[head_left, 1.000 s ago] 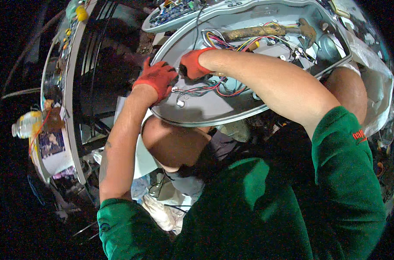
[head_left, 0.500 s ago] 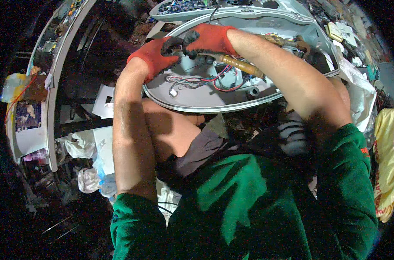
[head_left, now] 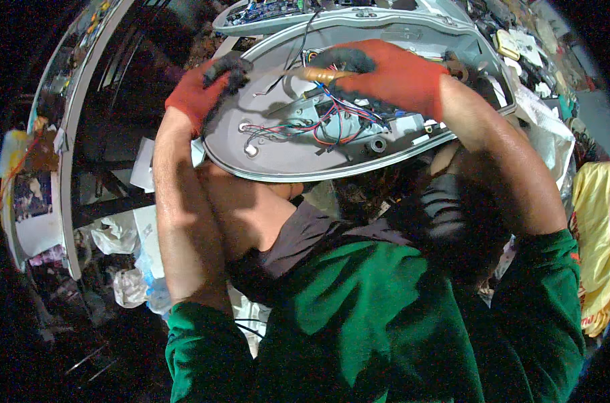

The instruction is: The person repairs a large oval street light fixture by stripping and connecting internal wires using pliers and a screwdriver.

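Note:
A grey, oval-ended plastic housing (head_left: 227, 144) lies open across my lap, with coloured wires (head_left: 298, 127) and small fittings inside. My left hand (head_left: 211, 87), in a red glove with black fingers, is closed at the housing's left rim. In the same kind of glove, my right hand (head_left: 385, 74) is wrapped round the amber handle of a screwdriver (head_left: 320, 74) above the housing. Its blurred shaft points left toward my left hand. A loose black cable (head_left: 297, 57) hangs over the far rim and ends inside.
Beyond the housing lies a second grey shell (head_left: 251, 25) holding circuit boards. A long curved frame (head_left: 66, 168) stands at the left. Crumpled plastic bags (head_left: 130, 287) lie beside my left arm, and a yellow sack (head_left: 592, 235) is at the far right.
My hands have moved apart, the left one leftward to the rim and the right one rightward. The screwdriver's handle, earlier hanging below my right hand, is now in its grasp.

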Motion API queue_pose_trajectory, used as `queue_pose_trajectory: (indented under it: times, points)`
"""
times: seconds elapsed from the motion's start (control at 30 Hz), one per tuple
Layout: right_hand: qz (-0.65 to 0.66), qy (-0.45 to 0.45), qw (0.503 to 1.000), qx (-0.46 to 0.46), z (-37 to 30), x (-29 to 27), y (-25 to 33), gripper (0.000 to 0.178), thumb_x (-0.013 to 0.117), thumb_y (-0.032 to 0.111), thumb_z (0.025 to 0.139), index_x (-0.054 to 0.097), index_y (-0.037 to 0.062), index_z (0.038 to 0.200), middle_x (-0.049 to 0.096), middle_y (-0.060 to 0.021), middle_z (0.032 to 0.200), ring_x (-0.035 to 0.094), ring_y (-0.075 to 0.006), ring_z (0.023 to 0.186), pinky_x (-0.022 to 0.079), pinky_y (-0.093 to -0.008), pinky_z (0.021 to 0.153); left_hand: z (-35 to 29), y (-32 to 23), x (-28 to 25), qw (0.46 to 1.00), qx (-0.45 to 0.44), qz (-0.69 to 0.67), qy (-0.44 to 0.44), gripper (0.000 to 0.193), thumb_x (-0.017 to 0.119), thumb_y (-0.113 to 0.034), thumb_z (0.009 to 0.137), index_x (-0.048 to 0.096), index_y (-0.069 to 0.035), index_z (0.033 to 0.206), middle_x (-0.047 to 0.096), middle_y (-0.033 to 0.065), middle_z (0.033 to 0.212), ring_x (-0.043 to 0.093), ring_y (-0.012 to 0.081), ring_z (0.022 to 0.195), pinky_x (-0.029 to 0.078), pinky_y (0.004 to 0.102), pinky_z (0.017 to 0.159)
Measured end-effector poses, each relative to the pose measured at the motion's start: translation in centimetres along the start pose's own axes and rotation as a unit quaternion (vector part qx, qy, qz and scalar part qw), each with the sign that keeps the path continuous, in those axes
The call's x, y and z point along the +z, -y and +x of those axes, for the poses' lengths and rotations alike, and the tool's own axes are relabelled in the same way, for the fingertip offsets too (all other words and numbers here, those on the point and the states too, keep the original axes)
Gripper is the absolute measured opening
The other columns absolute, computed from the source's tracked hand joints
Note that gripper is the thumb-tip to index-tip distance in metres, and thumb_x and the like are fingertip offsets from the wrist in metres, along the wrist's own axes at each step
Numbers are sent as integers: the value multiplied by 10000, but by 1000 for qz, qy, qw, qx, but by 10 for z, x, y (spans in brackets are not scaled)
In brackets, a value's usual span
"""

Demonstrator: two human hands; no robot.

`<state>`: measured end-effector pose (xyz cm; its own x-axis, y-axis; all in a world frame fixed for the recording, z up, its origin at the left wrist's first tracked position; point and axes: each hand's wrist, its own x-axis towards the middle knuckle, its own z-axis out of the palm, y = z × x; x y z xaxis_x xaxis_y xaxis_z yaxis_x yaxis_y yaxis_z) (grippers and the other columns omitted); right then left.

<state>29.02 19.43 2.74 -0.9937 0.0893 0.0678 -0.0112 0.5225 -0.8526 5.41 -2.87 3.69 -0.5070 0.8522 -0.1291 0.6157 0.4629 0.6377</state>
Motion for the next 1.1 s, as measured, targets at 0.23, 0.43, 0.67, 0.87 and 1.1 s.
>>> queue_pose_trajectory:
  times: [0.23,0.43,0.67,0.87,1.1]
  points:
    - [-164,89,978,92,0,49,-9,454,605,287,811,618,115,1231,616,-185,1194,586,-330,1128,450,-401,979,16,-51,21,910,10,336,244,403,539,-84,797,624,-122,1189,676,152,1100,657,314,993,514,384,848]
    - [-246,36,968,-18,6,76,-13,445,600,233,810,604,118,1240,616,-194,1156,587,-360,1091,455,-432,971,62,-18,34,806,0,477,350,359,567,-210,738,700,-110,1056,694,167,1033,677,353,923,521,426,774]
    - [-235,64,968,55,-3,78,-9,499,621,242,830,540,156,1315,615,-179,1100,583,-362,1087,463,-439,950,75,7,61,775,-40,525,348,308,555,-184,739,725,-83,975,702,163,1001,681,305,866,514,425,734]
    - [-257,61,963,56,-3,89,-13,499,604,265,855,527,161,1338,581,-192,1220,565,-370,1128,450,-439,977,67,-2,56,805,-53,489,333,257,638,-191,695,732,-53,891,703,170,876,675,290,738,514,425,654]
    - [-291,39,956,-10,-2,96,-14,430,537,267,864,570,99,1259,595,-184,1228,562,-345,1161,460,-433,990,68,-11,55,818,-109,472,311,226,690,-209,675,737,-59,837,712,143,815,666,253,663,512,427,600]
